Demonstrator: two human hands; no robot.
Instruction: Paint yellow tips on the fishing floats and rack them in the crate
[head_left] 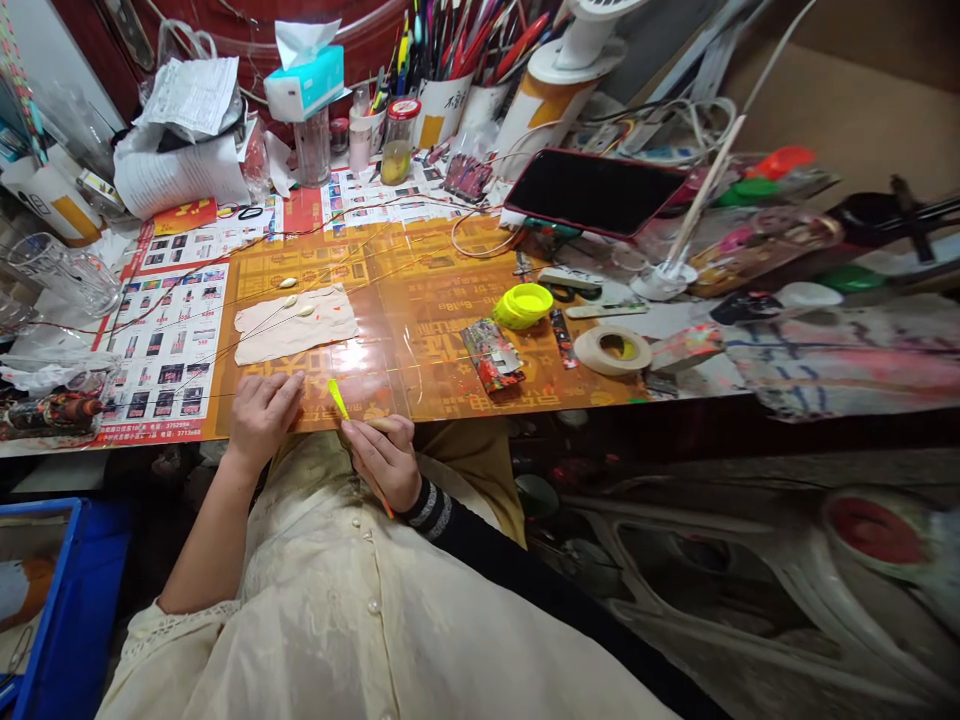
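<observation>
Near the table's front edge my right hand (384, 458) is closed round a thin brush (337, 397) with a bright yellow tip; the tip points up and left. My left hand (264, 412) rests on the edge to the left, its fingers bent and pressed together; what they hold, if anything, is too small to tell. Just beyond it lies a pale cloth (330, 325) with small orange spots. Small pale oval pieces (304, 309) on thin wires sit on and by the cloth. A bright yellow cup (525, 305) stands to the right.
Right of the cup are a paint-stained box (491, 358), a tape roll (612, 351) and a phone (594, 190). At the back stand a tissue box (306, 85), a glass jar (400, 140) and brush holders (442, 115). A blue crate (94, 570) is at lower left.
</observation>
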